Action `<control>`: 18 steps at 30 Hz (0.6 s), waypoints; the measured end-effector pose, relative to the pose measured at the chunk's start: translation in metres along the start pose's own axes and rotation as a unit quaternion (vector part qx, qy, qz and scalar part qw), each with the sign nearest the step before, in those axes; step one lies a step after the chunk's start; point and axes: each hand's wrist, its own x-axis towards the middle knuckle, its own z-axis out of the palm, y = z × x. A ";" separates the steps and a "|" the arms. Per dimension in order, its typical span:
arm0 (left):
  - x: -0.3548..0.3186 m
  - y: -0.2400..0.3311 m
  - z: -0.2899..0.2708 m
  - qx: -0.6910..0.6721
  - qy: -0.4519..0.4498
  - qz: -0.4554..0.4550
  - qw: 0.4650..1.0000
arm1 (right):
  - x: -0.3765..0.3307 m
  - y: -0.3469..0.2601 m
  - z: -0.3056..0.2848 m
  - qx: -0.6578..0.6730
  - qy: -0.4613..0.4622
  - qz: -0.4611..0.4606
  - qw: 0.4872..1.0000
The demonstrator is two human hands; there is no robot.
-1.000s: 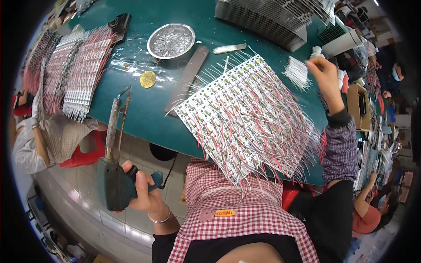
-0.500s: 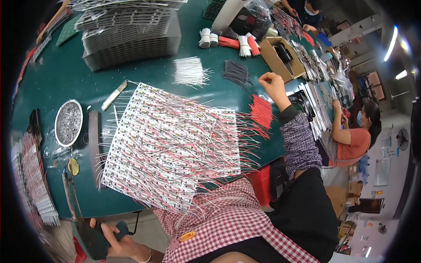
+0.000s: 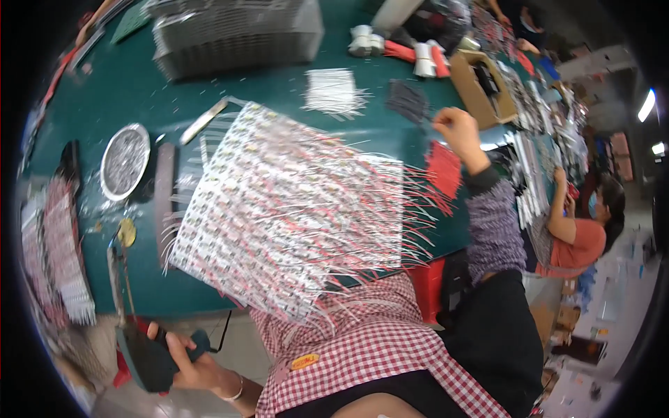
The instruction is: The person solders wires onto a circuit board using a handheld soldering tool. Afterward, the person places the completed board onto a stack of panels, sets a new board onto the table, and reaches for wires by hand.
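Soldering iron (image 3: 143,348) at seven o'clock, gripped tight in left hand (image 3: 188,359); right hand (image 3: 458,129) at two o'clock pinching black wires (image 3: 408,101). Risking, likely, hot tip brushing wired strip panel (image 3: 293,216) lying centre on green table (image 3: 132,83).

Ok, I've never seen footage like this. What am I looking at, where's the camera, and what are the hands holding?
The single picture comes from a fisheye camera on the person's head, looking down, so straight edges bend. There is no machine, only two bare hands. The left hand, low beside the green table, grips a dark handled tool with a long thin tip. The right hand reaches out beside a bundle of black wires; whether it pinches any is unclear. In front lies a big panel of white strips with red and white wires. A round metal dish sits at left. Another person works at right.
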 end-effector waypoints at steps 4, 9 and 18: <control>-0.001 0.010 0.022 -0.025 -0.029 0.011 0.999 | -0.021 0.016 -0.002 0.015 -0.009 0.010 1.000; -0.005 0.019 0.028 -0.069 -0.036 -0.011 0.997 | -0.028 0.008 0.001 0.037 -0.011 0.026 0.999; -0.008 0.025 0.027 -0.047 -0.016 -0.003 0.999 | 0.003 -0.051 0.032 0.110 0.004 -0.040 0.993</control>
